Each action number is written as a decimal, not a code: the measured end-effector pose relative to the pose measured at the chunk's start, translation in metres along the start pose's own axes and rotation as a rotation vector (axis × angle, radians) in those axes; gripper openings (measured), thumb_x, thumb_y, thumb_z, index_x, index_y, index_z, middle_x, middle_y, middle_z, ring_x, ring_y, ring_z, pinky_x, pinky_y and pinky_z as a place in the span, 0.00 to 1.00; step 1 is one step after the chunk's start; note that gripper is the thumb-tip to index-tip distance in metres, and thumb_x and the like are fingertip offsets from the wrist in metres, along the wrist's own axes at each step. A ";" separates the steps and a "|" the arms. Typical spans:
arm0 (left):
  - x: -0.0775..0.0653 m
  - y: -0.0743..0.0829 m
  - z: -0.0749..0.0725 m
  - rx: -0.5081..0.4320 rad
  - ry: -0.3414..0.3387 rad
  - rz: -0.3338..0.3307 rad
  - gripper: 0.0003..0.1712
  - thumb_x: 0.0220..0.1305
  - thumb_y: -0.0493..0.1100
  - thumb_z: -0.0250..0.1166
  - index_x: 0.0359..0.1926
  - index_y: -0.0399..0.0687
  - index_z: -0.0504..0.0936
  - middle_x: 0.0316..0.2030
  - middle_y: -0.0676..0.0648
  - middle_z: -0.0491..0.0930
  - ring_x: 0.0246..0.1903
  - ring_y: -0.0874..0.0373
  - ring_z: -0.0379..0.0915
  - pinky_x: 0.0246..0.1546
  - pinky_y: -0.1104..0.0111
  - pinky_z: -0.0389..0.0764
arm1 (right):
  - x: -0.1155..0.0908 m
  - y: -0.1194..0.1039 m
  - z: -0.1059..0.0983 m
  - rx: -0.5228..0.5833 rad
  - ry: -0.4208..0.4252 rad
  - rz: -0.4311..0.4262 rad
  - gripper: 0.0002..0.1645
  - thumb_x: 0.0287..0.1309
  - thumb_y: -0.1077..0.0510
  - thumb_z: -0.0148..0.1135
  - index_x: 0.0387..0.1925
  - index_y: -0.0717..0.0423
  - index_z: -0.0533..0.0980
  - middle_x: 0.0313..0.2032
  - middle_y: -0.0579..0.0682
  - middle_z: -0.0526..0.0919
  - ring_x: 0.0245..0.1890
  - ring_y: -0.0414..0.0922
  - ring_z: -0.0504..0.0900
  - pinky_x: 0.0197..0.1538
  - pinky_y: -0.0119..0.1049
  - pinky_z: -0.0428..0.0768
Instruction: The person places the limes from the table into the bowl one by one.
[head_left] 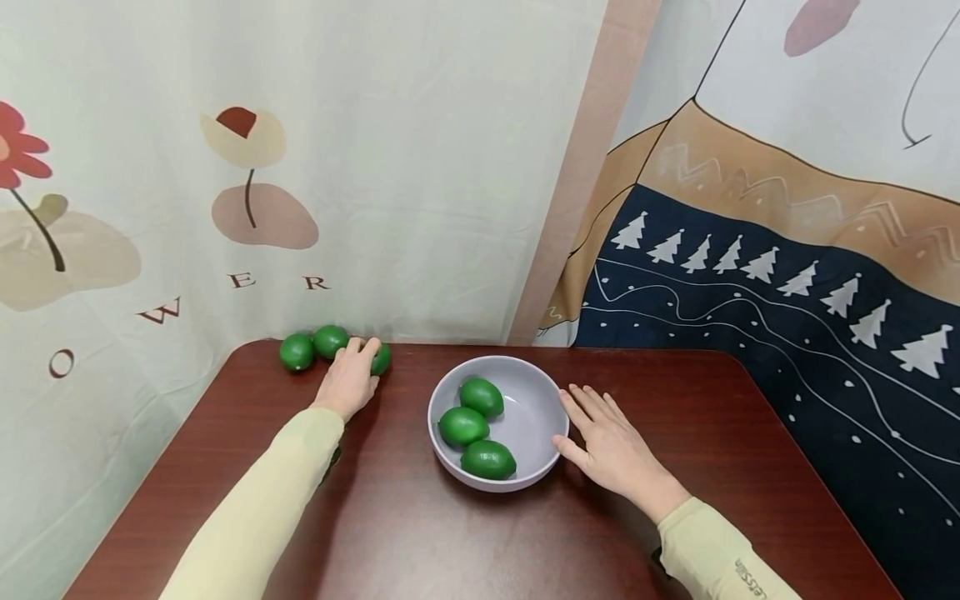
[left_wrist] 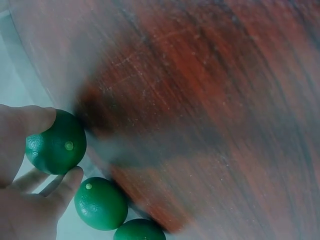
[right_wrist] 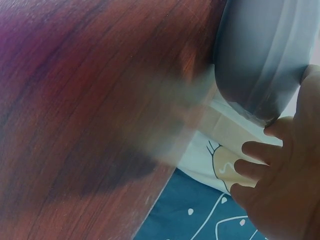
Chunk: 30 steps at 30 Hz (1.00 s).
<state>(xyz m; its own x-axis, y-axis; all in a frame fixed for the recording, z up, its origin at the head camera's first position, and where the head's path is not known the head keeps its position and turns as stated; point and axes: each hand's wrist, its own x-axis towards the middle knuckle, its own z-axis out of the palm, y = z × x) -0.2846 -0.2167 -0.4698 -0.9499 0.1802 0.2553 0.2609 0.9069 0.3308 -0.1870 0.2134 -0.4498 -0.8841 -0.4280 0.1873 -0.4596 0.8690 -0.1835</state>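
At the table's far left, my left hand (head_left: 350,379) grips a green lime (left_wrist: 62,150) between thumb and fingers. Two more limes, one at the far left (head_left: 297,352) and one in the middle (head_left: 330,341), lie beside it in a row along the back edge. A pale lavender bowl (head_left: 542,392) stands near the table's centre with three limes inside, gathered toward its left half; one is the front lime (head_left: 488,460). My right hand (head_left: 615,446) is at the bowl's right side, fingers extended, with thumb and index fingertips right at the rim.
The dark reddish-brown wooden table (head_left: 420,542) has rounded back corners. Directly behind it hangs a pale curtain (head_left: 420,208) with flower prints, and on the right a navy cloth (head_left: 750,325) printed with white trees.
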 end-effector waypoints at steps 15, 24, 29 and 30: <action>-0.011 0.000 -0.006 -0.011 -0.023 0.018 0.31 0.58 0.30 0.67 0.63 0.35 0.70 0.56 0.30 0.72 0.51 0.27 0.71 0.52 0.39 0.76 | -0.002 0.001 0.004 0.013 0.014 -0.004 0.45 0.70 0.36 0.58 0.77 0.58 0.64 0.75 0.62 0.66 0.76 0.62 0.62 0.77 0.60 0.58; -0.015 0.004 -0.012 -0.019 -0.027 0.027 0.32 0.62 0.32 0.67 0.66 0.34 0.69 0.59 0.29 0.70 0.56 0.28 0.70 0.55 0.39 0.76 | -0.002 0.003 0.004 0.013 0.010 0.003 0.45 0.70 0.36 0.57 0.77 0.58 0.63 0.75 0.62 0.65 0.77 0.61 0.61 0.77 0.59 0.57; -0.015 0.011 -0.015 -0.026 -0.018 0.053 0.32 0.62 0.34 0.68 0.66 0.35 0.70 0.59 0.32 0.72 0.57 0.32 0.71 0.56 0.41 0.76 | -0.001 0.003 0.003 0.017 0.011 0.002 0.45 0.70 0.36 0.57 0.77 0.57 0.63 0.75 0.61 0.65 0.77 0.61 0.60 0.77 0.59 0.56; -0.016 0.013 -0.017 -0.027 -0.014 0.060 0.32 0.62 0.34 0.68 0.66 0.35 0.70 0.58 0.32 0.72 0.56 0.32 0.71 0.56 0.41 0.76 | -0.001 0.002 0.003 0.019 0.011 0.002 0.45 0.70 0.36 0.57 0.77 0.57 0.63 0.75 0.61 0.65 0.77 0.61 0.60 0.78 0.59 0.56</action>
<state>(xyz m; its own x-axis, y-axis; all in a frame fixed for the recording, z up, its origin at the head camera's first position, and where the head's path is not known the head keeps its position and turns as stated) -0.2635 -0.2137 -0.4543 -0.9348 0.2389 0.2628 0.3214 0.8839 0.3397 -0.1876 0.2152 -0.4530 -0.8843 -0.4234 0.1970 -0.4592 0.8651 -0.2019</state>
